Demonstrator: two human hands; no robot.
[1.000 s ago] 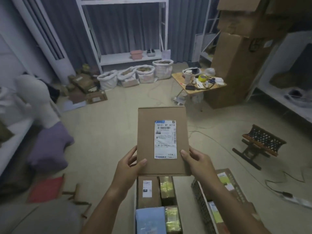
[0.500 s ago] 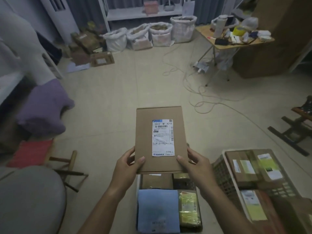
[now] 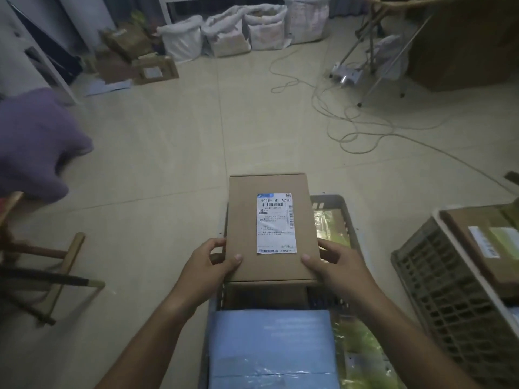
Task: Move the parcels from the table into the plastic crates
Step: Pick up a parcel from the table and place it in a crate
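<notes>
A flat brown cardboard parcel [image 3: 244, 228] with a white shipping label faces up over the far half of a grey plastic crate [image 3: 341, 203] on the floor. My left hand [image 3: 209, 265] grips its near left corner, thumb on top. My right hand [image 3: 335, 265] grips its near right corner the same way. Under and near the parcel the crate holds a light blue padded parcel [image 3: 271, 346], yellow-green packets [image 3: 356, 352] and a brown box partly hidden below. A second, darker crate [image 3: 449, 299] at the right holds brown labelled parcels [image 3: 483, 242].
Bare tiled floor stretches ahead. Loose cables [image 3: 351, 130] curl on the floor at the right near a folding table's legs [image 3: 376, 66]. White sacks [image 3: 224, 32] and cardboard boxes [image 3: 132, 51] line the far wall. A wooden stool frame [image 3: 61, 265] and purple cloth [image 3: 36, 141] lie left.
Both hands have lowered the parcel from chest height to just above the crate. My view has tilted down, so the crates fill more of the frame.
</notes>
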